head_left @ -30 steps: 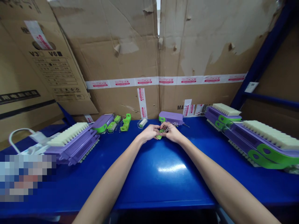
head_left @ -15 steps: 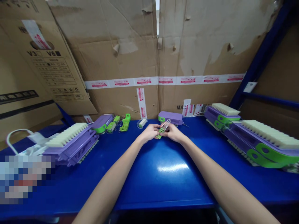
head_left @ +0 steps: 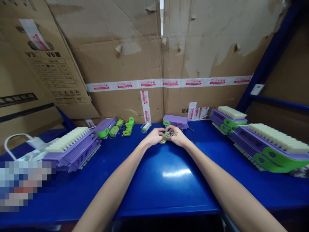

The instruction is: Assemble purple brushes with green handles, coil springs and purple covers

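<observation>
Above the middle of the blue table [head_left: 164, 190], both hands meet at a small green part [head_left: 163, 140]. My left hand [head_left: 153, 137] has its fingers closed on the part's left side. My right hand [head_left: 178, 136] pinches a metal spring [head_left: 171, 134], which lies nearly level across its fingers, its left end against the green part. Fingers partly hide the green part. Right behind the hands rests a purple unit [head_left: 177, 121] with a green end and a thin wire at its right. A small clear-cased block [head_left: 145, 127] sits behind my left hand.
At the back left are green brackets [head_left: 128, 126], several loose springs [head_left: 121, 128] and a purple-green unit [head_left: 105, 127]. Purple units with cream bristles stand at left [head_left: 72, 149] and right [head_left: 272, 145]. A white cable [head_left: 15, 137] curves at far left. Cardboard [head_left: 125, 64] walls the back.
The spring has tipped from a raised slant to nearly level, pointing right. My right hand's fingers have shifted around it, while my left hand stays almost in place. The view has shifted slightly.
</observation>
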`<state>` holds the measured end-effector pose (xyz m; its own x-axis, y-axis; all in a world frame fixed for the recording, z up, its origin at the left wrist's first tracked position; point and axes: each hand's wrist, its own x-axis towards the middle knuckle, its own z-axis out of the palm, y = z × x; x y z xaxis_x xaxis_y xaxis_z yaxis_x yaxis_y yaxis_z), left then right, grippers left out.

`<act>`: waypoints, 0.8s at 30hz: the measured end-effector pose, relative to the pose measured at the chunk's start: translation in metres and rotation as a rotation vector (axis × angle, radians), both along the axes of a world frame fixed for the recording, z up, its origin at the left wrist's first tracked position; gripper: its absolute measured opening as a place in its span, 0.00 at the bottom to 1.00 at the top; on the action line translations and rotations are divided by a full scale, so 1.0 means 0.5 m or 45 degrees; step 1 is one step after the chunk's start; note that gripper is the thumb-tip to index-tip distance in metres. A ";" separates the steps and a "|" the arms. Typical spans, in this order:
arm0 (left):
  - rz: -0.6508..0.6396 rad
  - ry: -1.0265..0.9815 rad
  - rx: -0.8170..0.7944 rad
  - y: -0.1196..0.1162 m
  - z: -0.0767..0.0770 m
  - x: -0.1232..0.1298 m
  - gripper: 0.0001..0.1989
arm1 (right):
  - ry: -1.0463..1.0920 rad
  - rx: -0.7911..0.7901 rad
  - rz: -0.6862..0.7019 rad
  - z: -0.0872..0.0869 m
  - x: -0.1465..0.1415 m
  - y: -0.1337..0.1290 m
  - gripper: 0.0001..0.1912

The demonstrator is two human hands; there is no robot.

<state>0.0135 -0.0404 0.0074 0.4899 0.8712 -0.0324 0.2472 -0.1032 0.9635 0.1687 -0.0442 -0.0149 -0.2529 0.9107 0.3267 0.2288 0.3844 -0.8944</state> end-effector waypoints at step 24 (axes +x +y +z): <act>0.063 -0.095 -0.142 -0.010 0.010 -0.016 0.28 | 0.097 -0.184 0.055 0.015 0.005 -0.007 0.12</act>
